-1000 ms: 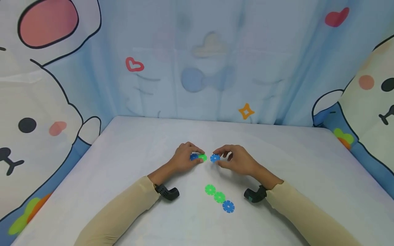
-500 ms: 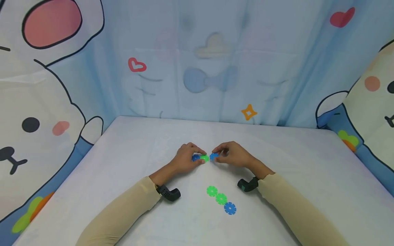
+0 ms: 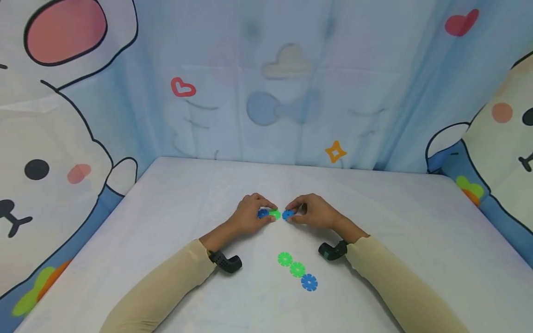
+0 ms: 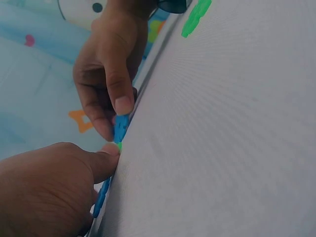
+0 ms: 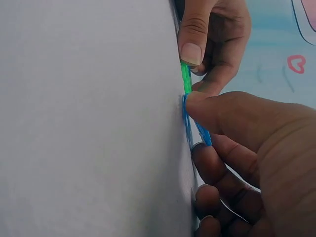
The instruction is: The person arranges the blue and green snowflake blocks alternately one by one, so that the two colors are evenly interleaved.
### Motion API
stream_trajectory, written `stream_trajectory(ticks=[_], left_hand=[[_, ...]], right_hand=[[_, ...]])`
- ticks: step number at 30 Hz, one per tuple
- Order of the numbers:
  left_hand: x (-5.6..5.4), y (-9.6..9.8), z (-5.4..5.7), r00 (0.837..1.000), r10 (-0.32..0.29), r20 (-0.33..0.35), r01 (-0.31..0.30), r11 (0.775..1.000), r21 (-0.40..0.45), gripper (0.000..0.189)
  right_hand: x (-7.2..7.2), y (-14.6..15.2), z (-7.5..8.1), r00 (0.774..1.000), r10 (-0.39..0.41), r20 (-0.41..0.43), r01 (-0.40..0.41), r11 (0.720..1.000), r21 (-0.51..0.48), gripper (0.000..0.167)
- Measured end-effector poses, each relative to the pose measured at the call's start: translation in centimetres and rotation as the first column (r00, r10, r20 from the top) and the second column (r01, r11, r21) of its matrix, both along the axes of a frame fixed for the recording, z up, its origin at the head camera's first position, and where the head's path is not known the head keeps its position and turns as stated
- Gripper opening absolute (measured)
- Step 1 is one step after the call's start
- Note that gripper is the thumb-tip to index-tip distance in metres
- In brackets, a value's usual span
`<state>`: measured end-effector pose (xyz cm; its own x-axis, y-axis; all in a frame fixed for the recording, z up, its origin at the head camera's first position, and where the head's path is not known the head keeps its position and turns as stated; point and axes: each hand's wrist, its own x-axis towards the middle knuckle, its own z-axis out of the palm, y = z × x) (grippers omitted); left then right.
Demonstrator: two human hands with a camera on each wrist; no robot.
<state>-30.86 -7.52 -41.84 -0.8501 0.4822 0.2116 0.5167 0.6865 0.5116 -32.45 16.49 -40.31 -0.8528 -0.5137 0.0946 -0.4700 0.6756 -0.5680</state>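
Observation:
Between thumb and fingers, my left hand [image 3: 250, 215] pinches a green notched plastic disc [image 3: 277, 214] on the white table. A blue disc [image 3: 263, 213] beside it is partly covered by that hand. My right hand [image 3: 316, 212] pinches another blue notched disc [image 3: 287, 214] just right of the green one. From the head a narrow gap seems to part them; in the right wrist view the green disc [image 5: 186, 79] and the blue [image 5: 186, 118] appear edge to edge, so I cannot tell whether they touch. Fingertips hide part of each disc.
Nearer me, a slanting row lies flat on the table [image 3: 200, 189]: a green disc [image 3: 285, 259], a second green disc [image 3: 297, 269] and a blue disc [image 3: 309, 282]. A blue cartoon curtain [image 3: 216, 115] hangs behind the table. Both wrists wear black cameras.
Over the last second my right hand and forearm have shifted left, bringing the blue disc closer to the green one. That disc's tilt has changed slightly. My left hand has stayed in place.

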Motion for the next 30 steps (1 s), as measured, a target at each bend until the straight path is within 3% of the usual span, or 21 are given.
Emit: stream_trajectory(ticks=[19, 30], left_hand=[[-0.12, 0.02, -0.26, 1.000, -0.007, -0.010, 0.007, 1.000, 0.001, 0.030], [-0.17, 0.04, -0.34, 1.000, -0.002, -0.001, 0.002, 1.000, 0.010, 0.030]], right_hand=[[0.15, -0.29, -0.17, 0.998, -0.049, -0.040, 0.049, 0.999, 0.012, 0.032], [0.19, -0.31, 0.03, 0.998, -0.058, -0.021, 0.058, 0.998, 0.005, 0.031]])
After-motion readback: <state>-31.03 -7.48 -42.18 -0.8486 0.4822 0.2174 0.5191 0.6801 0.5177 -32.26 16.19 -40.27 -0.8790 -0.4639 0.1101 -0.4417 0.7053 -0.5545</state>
